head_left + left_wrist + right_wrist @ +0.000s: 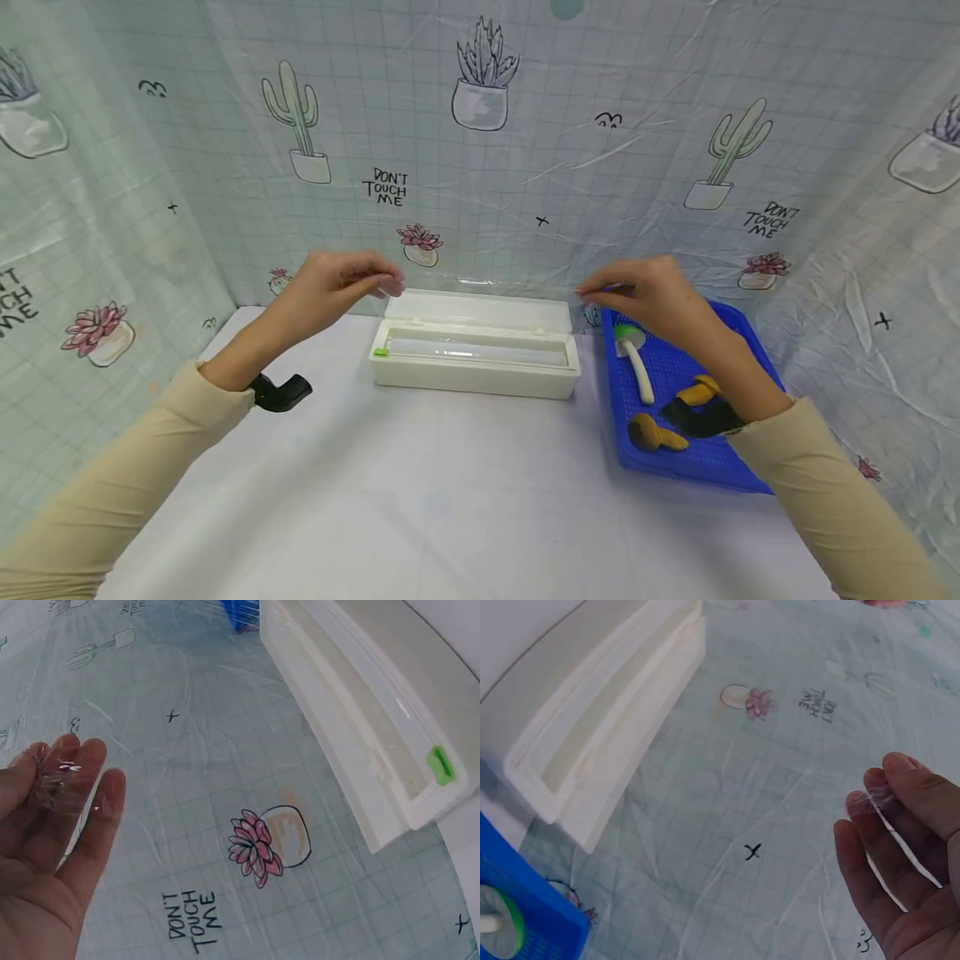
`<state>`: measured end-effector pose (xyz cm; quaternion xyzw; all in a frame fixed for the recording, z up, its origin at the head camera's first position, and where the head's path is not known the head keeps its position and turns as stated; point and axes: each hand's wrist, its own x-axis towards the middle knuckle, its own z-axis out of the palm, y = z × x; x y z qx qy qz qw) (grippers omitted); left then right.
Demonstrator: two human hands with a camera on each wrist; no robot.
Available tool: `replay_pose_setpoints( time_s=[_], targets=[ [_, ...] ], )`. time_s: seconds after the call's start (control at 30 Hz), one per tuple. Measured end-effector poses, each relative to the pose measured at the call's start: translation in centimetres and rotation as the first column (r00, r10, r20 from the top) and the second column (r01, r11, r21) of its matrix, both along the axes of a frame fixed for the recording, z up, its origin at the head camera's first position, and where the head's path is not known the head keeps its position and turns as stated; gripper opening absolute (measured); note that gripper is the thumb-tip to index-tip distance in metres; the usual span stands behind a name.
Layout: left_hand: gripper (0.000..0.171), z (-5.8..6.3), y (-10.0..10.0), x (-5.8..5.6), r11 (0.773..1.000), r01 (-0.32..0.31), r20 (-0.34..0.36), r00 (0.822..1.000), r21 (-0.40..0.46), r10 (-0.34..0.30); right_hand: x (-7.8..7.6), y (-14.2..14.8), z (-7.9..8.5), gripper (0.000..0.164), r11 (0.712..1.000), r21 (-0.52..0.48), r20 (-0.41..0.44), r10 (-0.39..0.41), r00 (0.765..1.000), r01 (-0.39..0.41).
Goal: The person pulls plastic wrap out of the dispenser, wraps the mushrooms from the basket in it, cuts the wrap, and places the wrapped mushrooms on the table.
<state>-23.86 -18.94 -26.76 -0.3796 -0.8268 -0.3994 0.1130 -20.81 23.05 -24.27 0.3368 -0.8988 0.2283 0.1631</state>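
Clear plastic wrap (64, 784) stretches between both hands, faint against the curtain. My left hand (330, 292) pinches one end between thumb and fingers, the film bunched and shiny over the fingertips. At the other end my right hand (645, 292) pinches it with the thumb against the fingers, and a crumpled bit (881, 798) shows there. Both hands are raised above the back of the table, one on each side of a long white plastic wrap dispenser (476, 379). Its lid (480, 311) is tipped back, and a pale roll (480, 351) lies inside. A green slider (381, 352) sits at its left end.
On the right stands a blue basket (622, 446) under the right forearm. It holds a green-capped toy mushroom (642, 379) and brown and yellow mushroom shapes (656, 433). A curtain printed with cacti (480, 200) hangs right behind the dispenser. White cloth (450, 483) covers the table.
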Motion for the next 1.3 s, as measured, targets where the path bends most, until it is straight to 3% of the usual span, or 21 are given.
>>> replay_pose_setpoints(
  time_s=[0.23,0.37,0.53,0.7,0.9,1.13,1.3],
  targets=[
    [0.022,-0.1,-0.5,0.0,0.991,0.137,-0.053,0.989,-0.004,-0.137,0.0,0.2,0.1,0.018,0.999,0.046,-0.091,0.024,0.996,-0.019],
    [0.026,0.0,-0.7,0.2,0.986,0.162,-0.079,0.983,-0.029,-0.164,0.1,0.3,0.4,0.018,0.998,0.050,-0.102,0.048,0.994,-0.043],
    [0.030,0.0,-0.5,0.4,0.987,0.141,-0.132,0.980,-0.075,-0.150,0.2,0.3,0.5,0.020,0.997,0.051,-0.114,0.071,0.991,-0.065],
    [0.024,0.1,-0.3,0.7,0.993,0.095,-0.162,0.981,-0.064,-0.104,0.0,0.3,0.8,0.019,0.995,0.060,-0.123,0.084,0.989,-0.077],
    [0.019,0.7,-0.3,0.8,0.998,0.031,-0.144,0.989,-0.058,-0.039,-0.3,-0.1,1.3,0.017,0.995,0.059,-0.127,0.084,0.988,-0.077],
    [0.018,1.3,-0.2,0.7,0.999,0.034,-0.150,0.988,-0.038,-0.039,-0.8,-0.4,2.0,0.017,0.995,0.041,-0.153,0.092,0.984,-0.086],
    [0.015,1.8,-0.2,0.8,0.999,-0.003,-0.154,0.988,-0.042,-0.004,-0.7,-0.5,2.3,0.018,0.996,0.038,-0.175,0.084,0.981,-0.078]
  ],
)
